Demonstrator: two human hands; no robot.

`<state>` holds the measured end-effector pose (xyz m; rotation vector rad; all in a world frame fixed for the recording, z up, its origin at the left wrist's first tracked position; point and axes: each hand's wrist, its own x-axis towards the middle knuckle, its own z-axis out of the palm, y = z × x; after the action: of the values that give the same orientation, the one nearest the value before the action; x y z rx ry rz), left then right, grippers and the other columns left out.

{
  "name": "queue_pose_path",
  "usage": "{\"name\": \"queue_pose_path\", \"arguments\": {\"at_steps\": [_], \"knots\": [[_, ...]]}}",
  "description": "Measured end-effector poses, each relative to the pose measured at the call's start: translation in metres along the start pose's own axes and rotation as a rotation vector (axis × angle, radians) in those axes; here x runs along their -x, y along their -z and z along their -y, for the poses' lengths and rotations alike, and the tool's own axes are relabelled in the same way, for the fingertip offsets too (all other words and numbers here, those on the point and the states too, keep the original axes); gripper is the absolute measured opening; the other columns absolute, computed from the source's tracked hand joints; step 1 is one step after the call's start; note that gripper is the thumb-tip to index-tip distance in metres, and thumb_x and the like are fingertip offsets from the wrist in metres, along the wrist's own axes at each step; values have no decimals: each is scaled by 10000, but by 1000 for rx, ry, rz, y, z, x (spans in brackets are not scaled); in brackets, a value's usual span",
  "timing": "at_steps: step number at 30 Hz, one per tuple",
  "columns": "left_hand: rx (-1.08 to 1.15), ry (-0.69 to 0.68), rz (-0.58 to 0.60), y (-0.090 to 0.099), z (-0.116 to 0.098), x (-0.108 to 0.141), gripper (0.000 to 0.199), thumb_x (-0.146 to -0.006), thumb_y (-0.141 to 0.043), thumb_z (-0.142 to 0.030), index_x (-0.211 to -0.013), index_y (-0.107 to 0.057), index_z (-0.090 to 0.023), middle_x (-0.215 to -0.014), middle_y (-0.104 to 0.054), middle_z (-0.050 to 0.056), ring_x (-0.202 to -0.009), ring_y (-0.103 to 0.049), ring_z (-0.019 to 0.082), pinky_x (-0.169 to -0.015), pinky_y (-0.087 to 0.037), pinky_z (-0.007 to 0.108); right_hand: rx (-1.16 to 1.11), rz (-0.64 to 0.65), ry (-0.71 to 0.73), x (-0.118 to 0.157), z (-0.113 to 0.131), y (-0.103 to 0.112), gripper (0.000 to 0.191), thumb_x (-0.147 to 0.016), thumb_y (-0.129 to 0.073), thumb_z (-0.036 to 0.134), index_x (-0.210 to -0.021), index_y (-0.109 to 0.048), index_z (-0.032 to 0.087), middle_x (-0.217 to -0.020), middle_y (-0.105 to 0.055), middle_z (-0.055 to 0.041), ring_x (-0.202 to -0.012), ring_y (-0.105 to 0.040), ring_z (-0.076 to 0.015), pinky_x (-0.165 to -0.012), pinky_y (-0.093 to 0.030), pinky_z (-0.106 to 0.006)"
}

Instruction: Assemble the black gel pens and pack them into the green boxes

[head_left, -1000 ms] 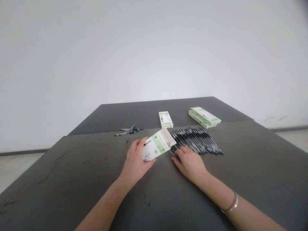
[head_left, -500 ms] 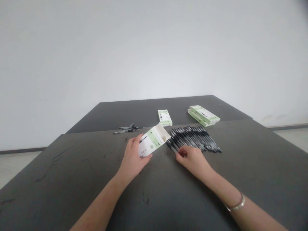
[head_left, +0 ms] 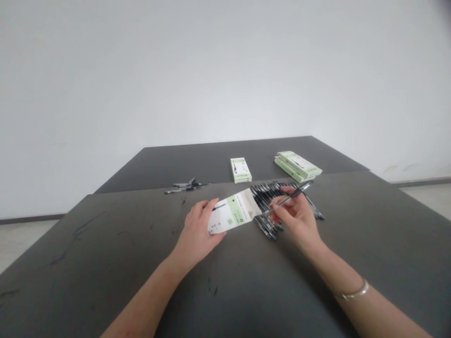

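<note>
My left hand (head_left: 199,227) grips a white and green pen box (head_left: 230,213), its open end facing right. Between the thumb and fingers of my right hand (head_left: 296,213) is a pen (head_left: 298,191), tilted, with its lower left end close to the box's open end. Under and behind my right hand, a row of several black and clear pens (head_left: 268,227) lies on the dark table (head_left: 141,263); my hand hides part of the row.
Past the pens stands a small green and white box (head_left: 241,170). Two similar boxes (head_left: 298,165) lie stacked at the back right. A few loose pens (head_left: 186,187) lie left of centre. A pale wall (head_left: 211,70) rises behind the table.
My right hand has lifted a pen off the row and moved right and up with it. The box in my left hand has shifted slightly right and turned flatter.
</note>
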<state>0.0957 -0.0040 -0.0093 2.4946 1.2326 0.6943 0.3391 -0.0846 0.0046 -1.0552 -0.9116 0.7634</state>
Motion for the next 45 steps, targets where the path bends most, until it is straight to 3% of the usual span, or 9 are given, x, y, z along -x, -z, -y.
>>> {"name": "queue_pose_path", "arguments": {"at_steps": [6,11,16,23,29,34,40,45], "knots": [[-11,-82,61,0,1,0,746,-722,-700,-268,-1394,-376,-262,-1329,-451,101,-1255,-410,305,-1066,-350,496,66,-28,98,4,11,-1,402,-878,-608,318,-1197,-373,251,-792,-663,5,-547,-642,-148,-502,-524,-282],[0,-93,55,-1,0,0,739,-720,-701,-271,-1391,-390,-255,-1323,-454,103,-1253,-409,307,-1065,-359,487,169,-15,113,3,7,-1,227,-915,-553,388,-1060,-500,222,-897,-648,-48,-658,-653,-162,-531,-534,-287],[0,-110,60,-1,-1,2,737,-725,-697,-281,-1392,-385,-251,-1323,-446,105,-1252,-410,305,-1068,-355,480,314,101,71,4,5,-1,216,-921,-548,400,-972,-584,193,-763,-644,-26,-613,-610,-149,-570,-518,-285],[21,-93,68,0,-2,1,716,-729,-697,-279,-1374,-386,-257,-1330,-430,105,-1252,-409,300,-1067,-359,477,324,118,-37,2,8,-2,275,-878,-592,423,-1001,-610,178,-686,-614,0,-596,-596,-144,-587,-515,-281],[55,-67,75,-1,-2,0,712,-718,-707,-277,-1360,-399,-266,-1322,-432,96,-1256,-410,298,-1073,-356,476,179,45,-28,-2,2,-5,473,-778,-708,390,-1141,-457,220,-809,-608,9,-577,-590,-130,-489,-491,-256],[70,-54,59,-1,-2,0,714,-709,-713,-270,-1354,-407,-277,-1319,-434,92,-1245,-422,302,-1065,-362,483,174,23,6,1,3,-4,597,-841,-650,377,-1309,-307,239,-873,-650,-24,-626,-633,-157,-544,-534,-299],[55,-48,58,-2,-1,1,716,-719,-708,-285,-1361,-390,-269,-1322,-428,92,-1240,-424,293,-1062,-367,464,191,83,5,3,2,0,355,-942,-485,415,-1220,-483,193,-955,-640,-69,-701,-644,-164,-604,-554,-326],[63,-62,37,-3,0,1,717,-714,-707,-262,-1356,-389,-284,-1311,-437,82,-1231,-435,287,-1059,-371,458,216,82,31,2,0,0,285,-921,-536,420,-1104,-464,214,-923,-666,-59,-662,-630,-153,-566,-532,-293]]}}
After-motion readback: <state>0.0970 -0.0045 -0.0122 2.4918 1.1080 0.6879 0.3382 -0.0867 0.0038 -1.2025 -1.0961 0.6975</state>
